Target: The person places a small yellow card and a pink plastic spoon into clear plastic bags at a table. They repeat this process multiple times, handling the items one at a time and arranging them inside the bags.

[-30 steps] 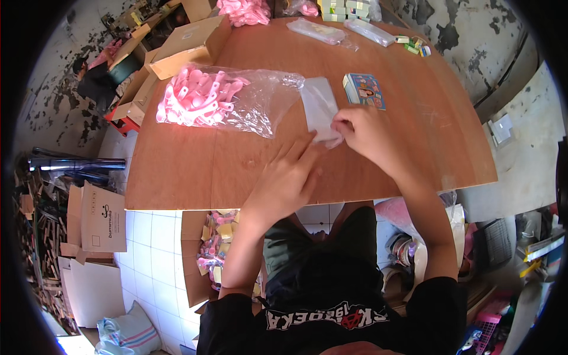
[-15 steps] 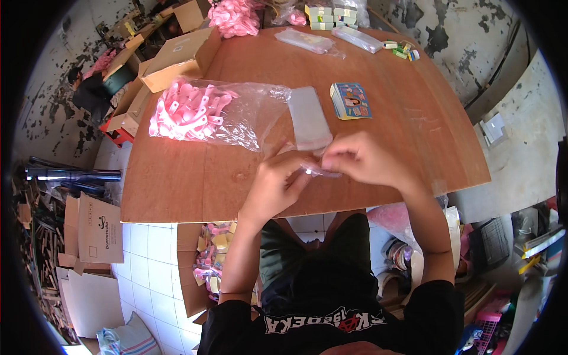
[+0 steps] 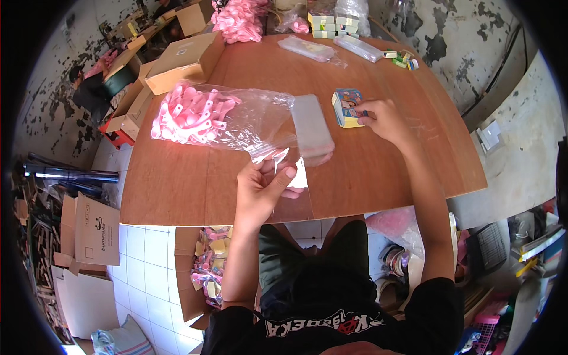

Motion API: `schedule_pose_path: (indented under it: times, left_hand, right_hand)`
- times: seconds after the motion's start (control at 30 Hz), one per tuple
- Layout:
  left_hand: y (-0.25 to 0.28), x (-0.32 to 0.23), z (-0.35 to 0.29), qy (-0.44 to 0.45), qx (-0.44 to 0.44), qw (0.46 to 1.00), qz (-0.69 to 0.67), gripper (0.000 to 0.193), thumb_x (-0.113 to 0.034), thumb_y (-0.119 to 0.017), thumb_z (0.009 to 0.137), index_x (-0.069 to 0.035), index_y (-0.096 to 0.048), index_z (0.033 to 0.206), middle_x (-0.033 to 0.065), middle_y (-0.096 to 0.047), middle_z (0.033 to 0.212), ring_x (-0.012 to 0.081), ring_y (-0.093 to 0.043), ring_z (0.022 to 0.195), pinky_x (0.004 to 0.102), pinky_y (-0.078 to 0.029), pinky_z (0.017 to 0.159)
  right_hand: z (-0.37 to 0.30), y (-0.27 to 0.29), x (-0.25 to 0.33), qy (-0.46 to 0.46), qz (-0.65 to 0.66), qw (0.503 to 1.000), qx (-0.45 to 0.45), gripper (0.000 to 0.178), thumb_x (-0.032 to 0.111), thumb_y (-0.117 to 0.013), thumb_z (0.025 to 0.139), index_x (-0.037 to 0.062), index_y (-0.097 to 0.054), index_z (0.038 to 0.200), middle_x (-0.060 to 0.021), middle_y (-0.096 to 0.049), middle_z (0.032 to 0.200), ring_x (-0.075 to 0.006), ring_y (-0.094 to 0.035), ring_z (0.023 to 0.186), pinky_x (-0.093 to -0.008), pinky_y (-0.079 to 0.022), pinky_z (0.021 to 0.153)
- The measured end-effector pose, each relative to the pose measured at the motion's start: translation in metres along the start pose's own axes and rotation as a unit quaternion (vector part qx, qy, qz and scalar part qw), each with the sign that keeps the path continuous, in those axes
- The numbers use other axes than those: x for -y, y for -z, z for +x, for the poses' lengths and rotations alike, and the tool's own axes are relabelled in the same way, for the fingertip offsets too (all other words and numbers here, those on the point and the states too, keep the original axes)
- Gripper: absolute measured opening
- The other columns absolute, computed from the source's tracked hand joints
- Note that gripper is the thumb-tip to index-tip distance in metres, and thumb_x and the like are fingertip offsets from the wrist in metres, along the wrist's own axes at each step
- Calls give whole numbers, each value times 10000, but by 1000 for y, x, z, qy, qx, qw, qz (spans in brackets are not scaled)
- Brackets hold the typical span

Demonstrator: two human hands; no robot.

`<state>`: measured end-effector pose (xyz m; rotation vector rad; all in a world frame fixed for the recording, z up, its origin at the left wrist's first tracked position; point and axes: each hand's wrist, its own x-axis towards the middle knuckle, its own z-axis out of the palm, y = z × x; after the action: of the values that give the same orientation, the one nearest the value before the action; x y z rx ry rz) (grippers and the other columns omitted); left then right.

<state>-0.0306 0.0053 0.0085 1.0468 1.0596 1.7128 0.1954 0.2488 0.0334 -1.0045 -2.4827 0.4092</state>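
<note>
My left hand (image 3: 263, 188) is closed on a small clear plastic bag (image 3: 300, 175), which glares white in the light and hangs toward the table's near edge. Farther off to the right, my right hand (image 3: 383, 119) pinches the right edge of a printed card at the top of a stack of colourful cards (image 3: 348, 102). Between the hands lies a flat pile of clear plastic bags (image 3: 312, 121). To its left, a large open plastic bag (image 3: 251, 115) holds many pink plastic spoons (image 3: 192, 115).
The brown wooden table (image 3: 402, 165) has a cardboard box (image 3: 183, 62) at its far left. Pink pieces (image 3: 239, 21), stacked small boxes (image 3: 331, 26) and plastic packs (image 3: 358, 47) sit along the far edge. Below stands an open carton of packed items (image 3: 210, 266). Another person (image 3: 89, 92) is at far left.
My hands were together over a small plastic bag. The right has moved away and forward to the card stack; the left stays back with the bag.
</note>
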Motion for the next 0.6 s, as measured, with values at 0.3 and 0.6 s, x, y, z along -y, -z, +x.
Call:
schedule_pose_path:
  times: [0.3,0.6]
  left_hand:
    - [9,2,-7,16,30,995,-97,184,-41,-597,960,20,-606,1133,122,-696,936,170,-700,823,300,-591,679]
    - [1,10,-12,-108,-136,961,213,162,-56,-634,943,50,-676,1058,97,-692,817,100,-640,606,227,-514,545]
  right_hand:
    - [-11,10,-2,15,56,998,-13,169,77,-706,818,38,-733,979,-163,-715,967,-285,-700,830,-361,-531,752]
    - [-43,0,58,27,187,930,-314,197,154,-687,920,-10,-696,1029,-68,-718,845,-105,-663,794,-253,-513,726]
